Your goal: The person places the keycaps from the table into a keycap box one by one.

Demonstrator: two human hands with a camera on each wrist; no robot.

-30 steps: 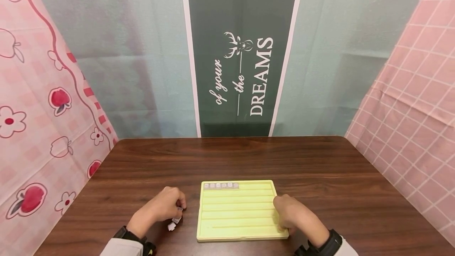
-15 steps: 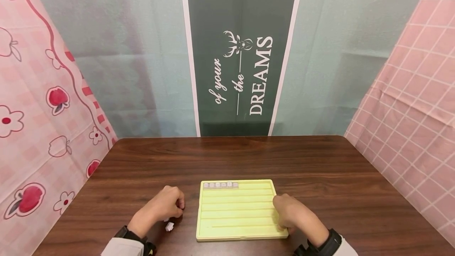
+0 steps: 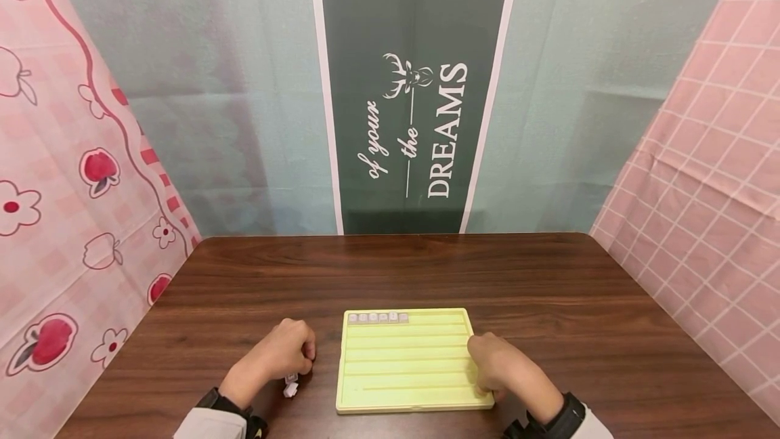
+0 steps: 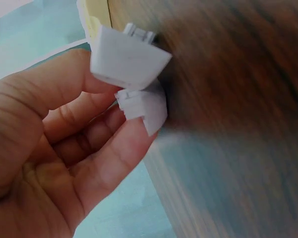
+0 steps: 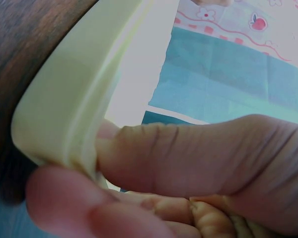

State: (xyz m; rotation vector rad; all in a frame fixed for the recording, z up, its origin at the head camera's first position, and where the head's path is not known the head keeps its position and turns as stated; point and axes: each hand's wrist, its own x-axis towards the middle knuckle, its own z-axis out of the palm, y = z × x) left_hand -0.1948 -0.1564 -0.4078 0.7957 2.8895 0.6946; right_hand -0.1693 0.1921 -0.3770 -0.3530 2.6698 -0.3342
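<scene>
White angular plastic keycap (image 4: 155, 108) is apparently being picked up left of the yellow rectangular plastic tray (image 3: 414, 351), left hand (image 3: 282, 351) pinching it, right hand (image 3: 501, 366) gripping the tray, lifting probably being needed next.

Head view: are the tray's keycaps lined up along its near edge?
No, the keycaps line the far edge of the yellow tray.

Where only a white sliver showed half a second ago, a small blocky white plastic keycap (image 3: 291, 379) now turns its printed face (too tiny to read) into view beside the left hand (image 3: 271, 354); the pale piece visible at that hand's fingertips a second ago no longer shows from the head.
</scene>
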